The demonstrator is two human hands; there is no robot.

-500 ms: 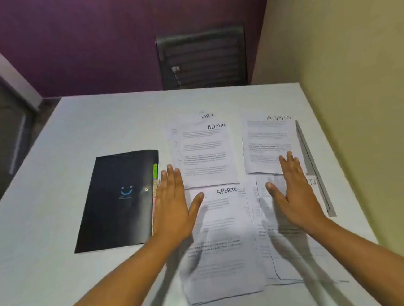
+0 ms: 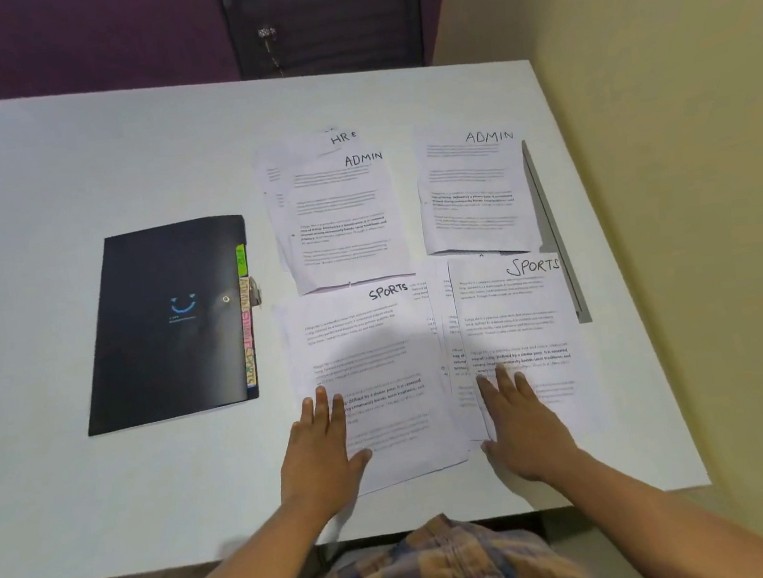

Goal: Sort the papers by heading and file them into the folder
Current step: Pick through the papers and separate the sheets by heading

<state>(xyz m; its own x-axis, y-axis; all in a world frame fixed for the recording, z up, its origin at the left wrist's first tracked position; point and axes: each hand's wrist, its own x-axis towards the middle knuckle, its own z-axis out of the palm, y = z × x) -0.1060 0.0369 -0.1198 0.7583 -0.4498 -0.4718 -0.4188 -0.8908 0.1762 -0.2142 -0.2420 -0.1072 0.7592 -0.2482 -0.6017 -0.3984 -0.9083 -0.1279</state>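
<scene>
A white table (image 2: 126,173) carries a closed black folder (image 2: 164,328) on its left half and, just right of it, four piles of papers: the left ADMIN pile (image 2: 340,218) and right ADMIN pile (image 2: 473,196) at the back, the left SPORTS pile (image 2: 366,346) and right SPORTS pile (image 2: 512,313) nearer the person. The left hand (image 2: 316,458) lies flat on the left SPORTS pile, the right hand (image 2: 528,433) on the right one, fingers straight, close together, holding nothing. Coloured tabs (image 2: 247,329) line the folder's right edge.

This looks like an office: a white table (image 2: 126,173) holds printed papers (image 2: 345,227), a black folder (image 2: 164,328), and a dark chair (image 2: 325,14) stands behind.
</scene>
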